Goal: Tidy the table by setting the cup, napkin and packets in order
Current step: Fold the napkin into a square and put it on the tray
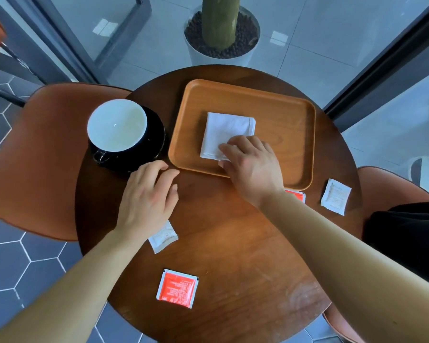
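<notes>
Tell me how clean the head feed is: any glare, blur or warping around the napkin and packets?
Head view: wide-angle warping bows the door frames at the edges. Head view: a pale sheen on the table near its front-right edge. Head view: the napkin is bright white, folds faint; the red packet print is too soft to read.

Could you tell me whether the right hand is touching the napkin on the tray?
Touching. The head view shows the right hand with its fingers lying on the napkin at its near corner, with no gap visible.
</notes>
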The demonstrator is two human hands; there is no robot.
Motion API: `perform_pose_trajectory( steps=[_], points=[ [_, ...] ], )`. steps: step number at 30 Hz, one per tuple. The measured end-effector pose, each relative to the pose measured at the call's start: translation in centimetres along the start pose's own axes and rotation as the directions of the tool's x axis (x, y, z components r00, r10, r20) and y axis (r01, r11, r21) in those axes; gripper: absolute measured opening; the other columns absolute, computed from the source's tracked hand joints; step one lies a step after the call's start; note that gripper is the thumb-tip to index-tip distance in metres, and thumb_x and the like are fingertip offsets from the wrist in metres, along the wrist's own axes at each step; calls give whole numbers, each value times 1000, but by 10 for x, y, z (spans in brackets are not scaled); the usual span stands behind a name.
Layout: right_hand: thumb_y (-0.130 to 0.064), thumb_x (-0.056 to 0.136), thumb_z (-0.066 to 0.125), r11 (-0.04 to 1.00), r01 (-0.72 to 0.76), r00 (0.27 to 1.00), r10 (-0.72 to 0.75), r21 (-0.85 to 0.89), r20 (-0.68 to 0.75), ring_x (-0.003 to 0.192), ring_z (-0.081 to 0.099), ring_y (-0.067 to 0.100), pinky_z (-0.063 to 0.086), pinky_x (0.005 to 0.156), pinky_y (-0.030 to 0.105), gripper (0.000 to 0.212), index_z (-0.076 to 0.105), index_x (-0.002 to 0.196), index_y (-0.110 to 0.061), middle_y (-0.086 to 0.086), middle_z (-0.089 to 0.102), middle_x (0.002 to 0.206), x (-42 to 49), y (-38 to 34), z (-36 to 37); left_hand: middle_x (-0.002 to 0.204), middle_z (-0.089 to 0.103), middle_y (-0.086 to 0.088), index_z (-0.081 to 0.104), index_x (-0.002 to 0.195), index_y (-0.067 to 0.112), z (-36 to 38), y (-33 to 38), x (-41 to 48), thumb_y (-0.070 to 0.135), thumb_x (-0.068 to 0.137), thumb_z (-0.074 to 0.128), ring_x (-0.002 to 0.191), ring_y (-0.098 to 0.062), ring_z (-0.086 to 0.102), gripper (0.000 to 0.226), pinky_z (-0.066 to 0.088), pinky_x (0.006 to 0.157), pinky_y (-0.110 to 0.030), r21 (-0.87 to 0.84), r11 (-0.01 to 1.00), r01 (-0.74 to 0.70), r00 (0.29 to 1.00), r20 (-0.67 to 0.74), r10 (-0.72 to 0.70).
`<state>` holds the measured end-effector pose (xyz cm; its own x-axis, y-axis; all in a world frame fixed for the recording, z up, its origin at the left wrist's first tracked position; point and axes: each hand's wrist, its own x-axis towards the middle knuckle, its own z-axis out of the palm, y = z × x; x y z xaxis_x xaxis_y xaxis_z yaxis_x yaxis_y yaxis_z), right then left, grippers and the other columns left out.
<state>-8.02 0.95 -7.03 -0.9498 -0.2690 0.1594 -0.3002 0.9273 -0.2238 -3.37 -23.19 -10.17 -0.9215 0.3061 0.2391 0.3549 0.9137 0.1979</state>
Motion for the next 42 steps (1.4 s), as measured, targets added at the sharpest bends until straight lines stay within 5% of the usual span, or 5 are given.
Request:
perform_pose_trajectory(
  steps=[13,28,42],
  points=[
    [-13,87,68,997,-77,996,78,21,-35,94,59,29,42,71,35,20,78,96,-29,-2,66,105,7,1,12,129,55,-11,65,122,8,7,-17,-13,25,98,51,122,-28,50,32,41,102,-42,-86,996,6,998,65,-1],
    [-7,85,69,999,-10,996,6,-44,-86,96,57,32,42,70,36,24,73,99,-26,1,64,108,7,3,23,133,50,-13,56,126,10,4,-9,-10,32,93,40,125,-33,45,43,40,101,-50,116,993,11,976,215,-36],
    [-13,91,60,998,-35,999,34,-47,-35,102,54,32,41,74,41,21,70,105,-27,1,61,115,35,-1,29,144,48,-14,50,137,16,3,-12,-7,29,92,41,136,-34,41,47,32,113,-51,103,985,-138,941,324,97]
  ],
)
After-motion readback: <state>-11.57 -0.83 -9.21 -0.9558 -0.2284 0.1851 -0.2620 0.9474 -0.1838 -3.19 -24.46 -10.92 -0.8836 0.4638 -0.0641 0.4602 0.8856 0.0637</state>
